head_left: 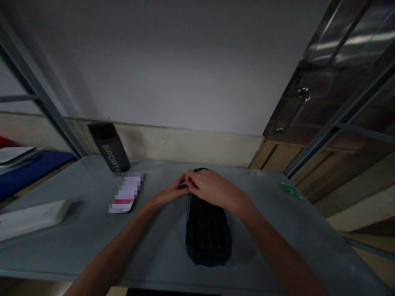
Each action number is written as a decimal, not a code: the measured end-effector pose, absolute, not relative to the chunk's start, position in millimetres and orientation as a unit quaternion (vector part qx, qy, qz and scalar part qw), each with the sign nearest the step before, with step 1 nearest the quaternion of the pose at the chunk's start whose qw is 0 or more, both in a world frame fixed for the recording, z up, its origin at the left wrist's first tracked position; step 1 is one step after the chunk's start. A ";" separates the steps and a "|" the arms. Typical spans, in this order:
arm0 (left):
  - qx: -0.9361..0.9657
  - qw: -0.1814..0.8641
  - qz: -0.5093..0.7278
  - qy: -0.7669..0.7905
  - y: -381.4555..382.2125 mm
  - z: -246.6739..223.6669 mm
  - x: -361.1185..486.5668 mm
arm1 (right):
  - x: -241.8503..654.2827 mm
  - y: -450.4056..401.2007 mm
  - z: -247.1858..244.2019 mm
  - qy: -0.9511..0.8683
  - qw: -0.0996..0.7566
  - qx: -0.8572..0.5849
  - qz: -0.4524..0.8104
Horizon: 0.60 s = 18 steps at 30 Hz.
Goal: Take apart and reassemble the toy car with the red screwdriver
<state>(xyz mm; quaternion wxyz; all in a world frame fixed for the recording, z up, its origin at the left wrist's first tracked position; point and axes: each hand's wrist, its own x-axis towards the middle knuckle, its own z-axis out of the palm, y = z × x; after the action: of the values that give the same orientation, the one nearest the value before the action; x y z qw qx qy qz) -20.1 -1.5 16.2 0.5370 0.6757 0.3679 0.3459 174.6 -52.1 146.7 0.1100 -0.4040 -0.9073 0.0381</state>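
Observation:
A long black object (208,234), which looks like a toy car lying upside down, rests lengthwise on the grey table. My right hand (214,187) is over its far end, fingers curled around a small red thing (191,181), mostly hidden in the grip; its kind does not show. At the far left edge of the car is my left hand (174,191), with bent fingers and thumb closed against it, close to the right fingertips. Both hands cover most of the car's far end.
A dark bottle (112,150) marked SPORT stands at the back left, with a phone (126,193) in front of it. A white oblong case (33,218) lies at the left edge. Green crumpled plastic (291,190) is on the right. Metal posts (333,127) rise at both sides.

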 end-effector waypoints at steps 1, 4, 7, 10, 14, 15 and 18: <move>0.676 0.536 0.346 0.369 -1.0 15.0 -20.5 | 173.7 -52.3 147.5 -0.910 0.107 -0.398 0.038; 0.676 0.534 0.345 0.374 1.3 9.9 -22.5 | 172.1 -56.3 148.4 -0.914 0.126 -0.384 0.044; 0.684 0.521 0.354 0.368 3.3 5.1 -25.0 | 169.1 -60.9 145.0 -0.910 0.142 -0.388 0.030; 0.686 0.511 0.360 0.372 2.6 5.2 -26.5 | 166.5 -61.9 139.1 -0.908 0.125 -0.401 -0.008; 0.692 0.513 0.337 0.380 0.6 11.1 -25.1 | 167.5 -59.8 138.0 -0.918 0.120 -0.378 0.005; 0.699 0.509 0.332 0.376 1.1 11.7 -24.3 | 168.1 -59.5 139.0 -0.920 0.129 -0.370 0.018; 0.718 0.495 0.318 0.373 4.9 8.5 -22.9 | 168.3 -59.2 141.6 -0.920 0.168 -0.351 0.051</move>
<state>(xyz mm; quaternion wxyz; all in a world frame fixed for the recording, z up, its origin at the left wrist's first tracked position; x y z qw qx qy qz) -22.9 4.9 8.5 0.4946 0.7176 0.3732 0.3180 168.3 -59.2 141.6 0.1678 -0.3510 -0.9198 0.0512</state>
